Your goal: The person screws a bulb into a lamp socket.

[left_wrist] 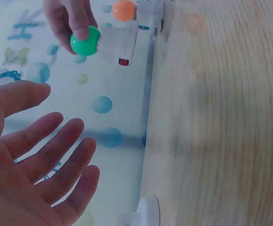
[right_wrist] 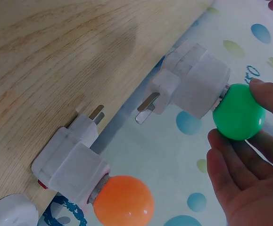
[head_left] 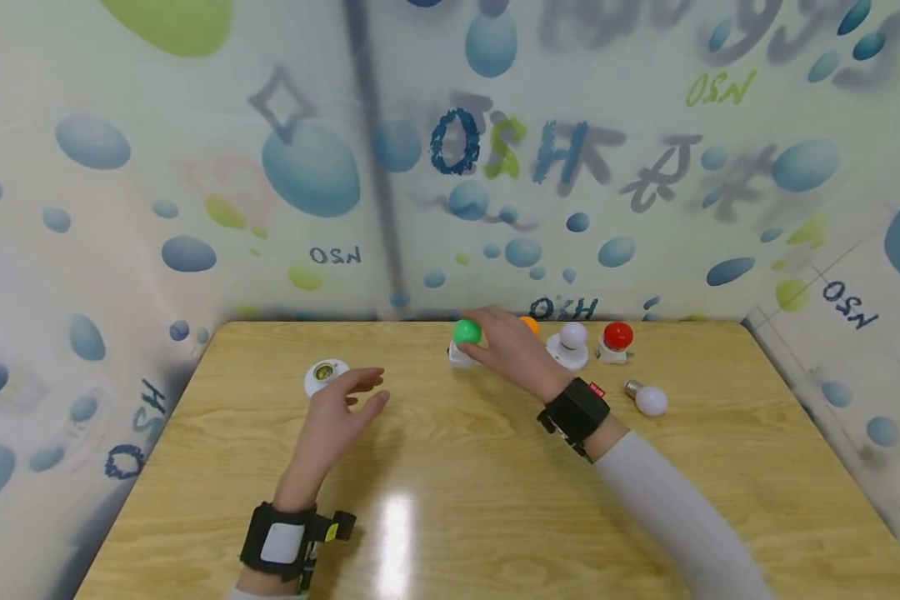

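At the far edge of the table, my right hand (head_left: 516,350) pinches a green bulb (head_left: 466,332) between thumb and fingers. The bulb is seated in a white plug-in lamp socket (right_wrist: 195,77) whose metal prongs stick out sideways in the right wrist view. A red switch (left_wrist: 123,62) shows on that socket in the left wrist view. My left hand (head_left: 337,412) holds nothing, its fingers relaxed and spread apart above the table. Just beyond it lies a round white lamp holder (head_left: 319,385) with no bulb in it, partly covered by the fingers.
Right of the green bulb stands an orange bulb (right_wrist: 123,202) in a similar plug-in socket, then a white bulb (head_left: 573,335) on a round base and a red bulb (head_left: 618,335) on a white socket. A loose white bulb (head_left: 652,401) lies nearer. A patterned backdrop (head_left: 450,250) rises behind the table.
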